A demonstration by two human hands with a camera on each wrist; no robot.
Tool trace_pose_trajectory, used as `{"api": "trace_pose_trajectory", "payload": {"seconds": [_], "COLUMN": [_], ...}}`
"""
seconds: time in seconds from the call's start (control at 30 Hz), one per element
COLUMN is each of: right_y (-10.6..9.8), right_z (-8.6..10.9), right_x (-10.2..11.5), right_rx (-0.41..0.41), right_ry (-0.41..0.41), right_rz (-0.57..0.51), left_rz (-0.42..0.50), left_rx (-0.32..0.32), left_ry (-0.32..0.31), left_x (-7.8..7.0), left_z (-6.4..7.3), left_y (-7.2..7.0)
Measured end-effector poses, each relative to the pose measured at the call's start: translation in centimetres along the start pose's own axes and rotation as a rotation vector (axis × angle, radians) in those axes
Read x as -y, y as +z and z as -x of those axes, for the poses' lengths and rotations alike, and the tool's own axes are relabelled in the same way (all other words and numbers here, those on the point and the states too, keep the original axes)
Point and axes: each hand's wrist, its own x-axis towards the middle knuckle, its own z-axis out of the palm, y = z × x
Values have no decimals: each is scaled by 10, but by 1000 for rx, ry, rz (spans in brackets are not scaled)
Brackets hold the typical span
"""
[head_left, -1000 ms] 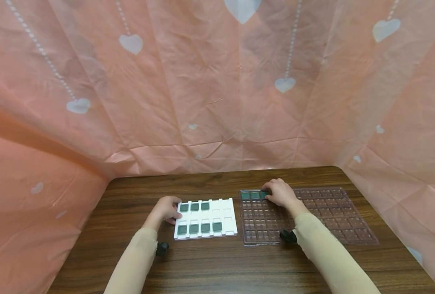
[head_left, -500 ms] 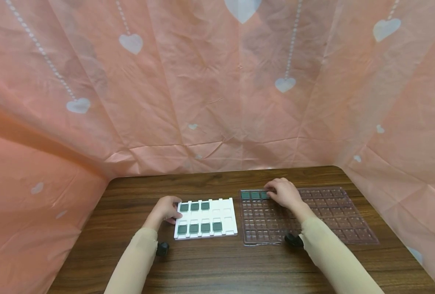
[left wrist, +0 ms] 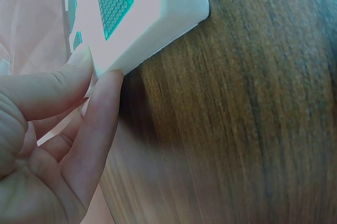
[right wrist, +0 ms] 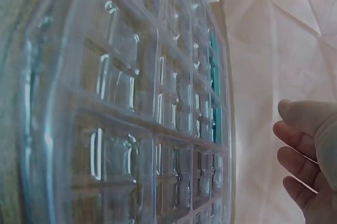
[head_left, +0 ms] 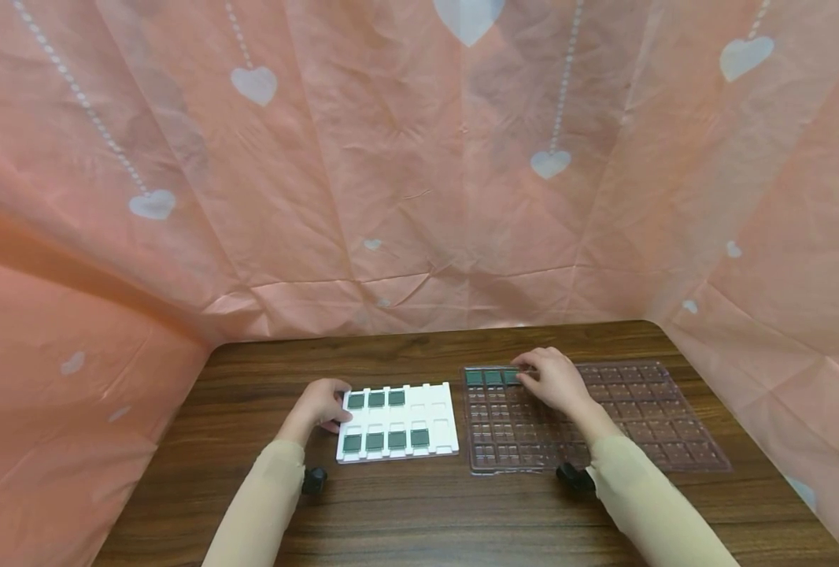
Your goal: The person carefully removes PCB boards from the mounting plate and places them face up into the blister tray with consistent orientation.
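Observation:
My left hand (head_left: 320, 403) grips the left end of a white tray (head_left: 384, 419), its thumb over the top and a finger against the side wall in the left wrist view. Small green perforated circuit boards (head_left: 375, 441) sit in both rows of this tray, three at the back and several at the front. Over the back row of a clear plastic tray (head_left: 503, 453), my right hand (head_left: 557, 382) hovers with loosely bent fingers and nothing between them. Three green boards (head_left: 493, 378) lie side by side in that row's left pockets, the third (head_left: 510, 377) right beside my fingertips.
Both trays lie on a brown wood-grain table (head_left: 405, 512), the white one left of the clear one with a narrow gap. A pink curtain (head_left: 391, 197) with white hearts hangs behind and at both sides. A black wrist device (head_left: 574, 477) overhangs the clear tray's front edge.
My right hand has come off the third board in the clear tray and drawn slightly right, uncovering more of it. The left hand and white tray have stayed put.

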Motion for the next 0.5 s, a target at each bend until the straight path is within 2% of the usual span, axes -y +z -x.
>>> {"api": "trace_pose_trajectory", "payload": {"seconds": [0.5], "right_y": [-6], "right_z": [7], "right_x": [18], "right_rx": [-92], "right_ry": [-85], "right_rz": [-67], "left_rz": [1], "left_rx": [-4], "left_ry": [-7], "left_x": [-1], "left_z": [0], "left_y": [0]}}
